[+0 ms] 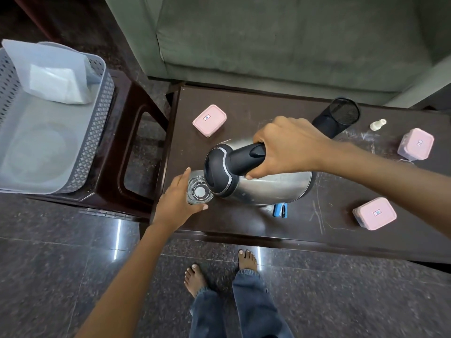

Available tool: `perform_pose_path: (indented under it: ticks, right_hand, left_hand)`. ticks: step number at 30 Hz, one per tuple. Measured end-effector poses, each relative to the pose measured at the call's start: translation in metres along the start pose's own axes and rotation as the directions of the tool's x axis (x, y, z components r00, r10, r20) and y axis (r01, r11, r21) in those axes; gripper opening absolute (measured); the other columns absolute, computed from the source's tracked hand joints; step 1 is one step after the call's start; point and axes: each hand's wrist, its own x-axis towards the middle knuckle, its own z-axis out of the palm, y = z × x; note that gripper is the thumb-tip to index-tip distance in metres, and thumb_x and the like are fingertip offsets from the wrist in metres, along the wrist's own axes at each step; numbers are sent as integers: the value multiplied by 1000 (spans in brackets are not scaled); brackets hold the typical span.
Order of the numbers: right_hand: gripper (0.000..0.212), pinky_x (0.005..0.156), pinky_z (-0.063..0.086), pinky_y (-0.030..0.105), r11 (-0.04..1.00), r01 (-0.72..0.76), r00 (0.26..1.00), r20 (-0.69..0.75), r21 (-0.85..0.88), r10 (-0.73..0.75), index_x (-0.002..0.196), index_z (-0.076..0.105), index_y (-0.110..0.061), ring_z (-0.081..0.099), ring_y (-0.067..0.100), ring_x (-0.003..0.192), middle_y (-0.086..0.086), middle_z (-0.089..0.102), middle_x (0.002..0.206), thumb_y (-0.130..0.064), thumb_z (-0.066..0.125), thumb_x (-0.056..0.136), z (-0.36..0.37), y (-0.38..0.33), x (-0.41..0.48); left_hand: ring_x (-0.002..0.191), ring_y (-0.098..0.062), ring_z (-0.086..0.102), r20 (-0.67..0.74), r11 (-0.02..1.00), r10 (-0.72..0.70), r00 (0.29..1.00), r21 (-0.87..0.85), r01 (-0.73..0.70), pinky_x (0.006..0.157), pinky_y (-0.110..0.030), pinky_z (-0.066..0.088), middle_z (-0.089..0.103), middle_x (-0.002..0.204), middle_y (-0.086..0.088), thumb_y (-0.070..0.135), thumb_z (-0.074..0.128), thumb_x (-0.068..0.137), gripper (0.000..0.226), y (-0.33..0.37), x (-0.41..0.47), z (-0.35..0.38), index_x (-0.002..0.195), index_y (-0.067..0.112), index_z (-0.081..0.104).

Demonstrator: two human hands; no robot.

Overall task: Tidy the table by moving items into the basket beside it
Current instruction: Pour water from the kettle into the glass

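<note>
At my left hand (174,203): fingers wrapped around a clear glass (198,190) standing on the table (244,223).
Right hand (290,148): closed on the black handle of the steel kettle (268,186), touching the glass.
Beyond both grips: pink containers (209,120), mesh pen cup (338,117).
Far left of my grips: grey basket (97,132) on a stool, apart from the table.

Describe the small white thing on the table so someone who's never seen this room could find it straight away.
Start at the dark table in front of the green sofa and go to its far right end. There, between the black mesh cup lying on its side and a pink-lidded box, lies a tiny bottle. It alone is cream-white and far smaller than its neighbours.
</note>
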Motion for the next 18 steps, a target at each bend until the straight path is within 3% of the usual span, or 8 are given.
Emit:
perform_pose_path:
  ticks: [8,13,18]
  right_hand:
    - [46,55,30,29,1000,-7,1000,-16,-6,7,61,44,-17,47,30,68,0,42,62,-58,65,64,5,-1,2]
    - [49,57,32,29,1000,-9,999,-33,-8,9,56,37,-18,49,30,68,2,48,67,-58,65,64,5,-2,6]
    - [51,56,30,29,1000,-7,999,-31,-29,6,55,34,-19,46,31,66,-3,37,58,-57,66,64,2,-3,7]
  left_hand:
    - [124,-19,48,-16,998,13,1000,66,-12,99,-48,43,40,143,3,44,80,64,107,1,-1,-3,148,23,17]
    - [124,-19,49,-27,995,29,999,99,-27,102,-44,40,41,143,3,46,79,65,105,3,-3,-4,147,22,19]
    - [125,-18,48,-36,991,34,999,128,-29,104,-43,33,41,144,2,47,78,66,103,4,-3,-5,147,21,19]
